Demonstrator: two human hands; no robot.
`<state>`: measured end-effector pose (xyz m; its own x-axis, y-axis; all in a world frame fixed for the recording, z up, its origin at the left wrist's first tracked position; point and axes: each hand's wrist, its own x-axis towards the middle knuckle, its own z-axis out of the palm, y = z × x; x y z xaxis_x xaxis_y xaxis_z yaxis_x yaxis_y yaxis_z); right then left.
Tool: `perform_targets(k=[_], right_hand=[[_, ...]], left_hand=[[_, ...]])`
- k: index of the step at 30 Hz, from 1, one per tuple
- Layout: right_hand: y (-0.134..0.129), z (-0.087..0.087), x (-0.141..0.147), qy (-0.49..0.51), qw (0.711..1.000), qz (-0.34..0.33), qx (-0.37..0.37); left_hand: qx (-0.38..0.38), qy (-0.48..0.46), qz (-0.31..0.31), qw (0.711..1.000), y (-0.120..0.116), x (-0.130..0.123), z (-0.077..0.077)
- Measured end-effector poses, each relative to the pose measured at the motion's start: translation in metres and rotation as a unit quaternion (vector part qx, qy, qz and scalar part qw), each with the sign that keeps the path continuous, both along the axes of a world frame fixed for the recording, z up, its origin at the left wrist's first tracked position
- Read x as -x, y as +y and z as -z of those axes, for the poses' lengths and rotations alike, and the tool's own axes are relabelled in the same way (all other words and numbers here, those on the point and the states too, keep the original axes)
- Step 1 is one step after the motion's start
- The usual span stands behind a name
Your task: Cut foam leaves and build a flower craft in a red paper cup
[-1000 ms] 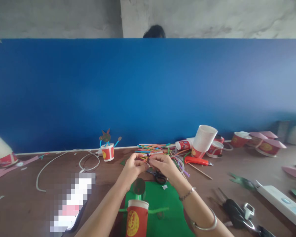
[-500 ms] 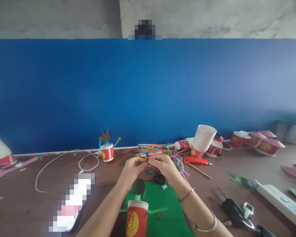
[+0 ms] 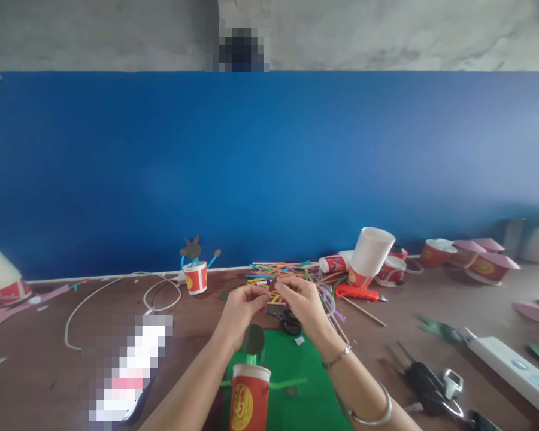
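A blue partition (image 3: pixel 269 167) stands behind the brown table (image 3: pixel 36 335). A mottled grey wall (image 3: pixel 386 36) rises beyond the partition.

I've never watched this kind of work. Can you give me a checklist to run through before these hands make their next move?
1. Left hand and right hand both in view: ok.
2. Firm grip on any small piece: cannot tell, too little shows at the fingertips.
3. Green strips out on both sides of the red cup: ok.
4. Scissors close to the hands: ok.
5. Green sheet free of scraps: not ok, a white scrap lies there.
6. Orange cutter blade drawn in: cannot tell, though metal shows at its tip.
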<state>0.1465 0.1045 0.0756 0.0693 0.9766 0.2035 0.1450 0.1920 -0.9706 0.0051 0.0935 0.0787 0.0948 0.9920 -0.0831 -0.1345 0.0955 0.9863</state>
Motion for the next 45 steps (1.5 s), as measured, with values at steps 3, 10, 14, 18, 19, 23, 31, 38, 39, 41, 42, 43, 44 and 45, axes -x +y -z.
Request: perform_targets(k=[3,10,14,18,19,23,31,38,39,41,42,43,44,45], right_hand=[[-0.0007,-0.0015,-0.0017,-0.034,0.998,0.033,-0.032],[-0.0044,-0.0075,0.0014,-0.094,0.995,0.002,-0.035],[-0.0052,-0.0086,0.0016,-0.114,0.993,-0.010,-0.041],[-0.0040,-0.0078,0.0003,-0.126,0.991,-0.031,-0.039],[-0.0037,-0.0076,0.0001,-0.128,0.990,-0.034,-0.037],[-0.0037,-0.0077,0.0000,-0.141,0.988,-0.047,-0.035],[-0.0059,-0.0087,-0.0001,-0.178,0.981,-0.059,-0.046],[-0.0051,-0.0049,0.0000,-0.186,0.979,-0.061,-0.060],[-0.0050,-0.0047,-0.0001,-0.183,0.979,-0.063,-0.061],[-0.0048,-0.0048,-0.0003,-0.178,0.980,-0.063,-0.061],[-0.0048,-0.0051,-0.0003,-0.177,0.981,-0.061,-0.060],[-0.0048,-0.0055,-0.0004,-0.177,0.981,-0.059,-0.058],[-0.0050,-0.0060,-0.0004,-0.178,0.981,-0.057,-0.057],[-0.0052,-0.0065,-0.0005,-0.180,0.980,-0.057,-0.057]], left_hand=[[0.012,-0.036,-0.008,0.999,0.0007,0.0000,0.0010],[0.021,-0.057,0.018,0.998,0.0000,0.0009,0.0003],[0.010,-0.069,0.031,0.997,0.0013,0.0025,0.0010],[0.009,-0.052,0.036,0.998,0.0026,0.0037,0.0004],[0.013,-0.044,0.035,0.998,0.0027,0.0038,0.0002],[0.029,-0.016,0.031,0.999,0.0028,0.0040,0.0010],[0.036,0.014,0.033,0.999,0.0014,0.0042,-0.0001],[0.053,0.014,0.028,0.998,0.0011,0.0042,0.0001],[0.058,0.009,0.032,0.998,0.0012,0.0042,0.0003],[0.066,-0.003,0.040,0.997,0.0014,0.0041,0.0008],[0.068,-0.008,0.043,0.997,0.0016,0.0040,0.0011],[0.069,-0.013,0.046,0.996,0.0017,0.0040,0.0014],[0.068,-0.017,0.047,0.996,0.0018,0.0039,0.0017],[0.066,-0.019,0.047,0.997,0.0020,0.0038,0.0020]])
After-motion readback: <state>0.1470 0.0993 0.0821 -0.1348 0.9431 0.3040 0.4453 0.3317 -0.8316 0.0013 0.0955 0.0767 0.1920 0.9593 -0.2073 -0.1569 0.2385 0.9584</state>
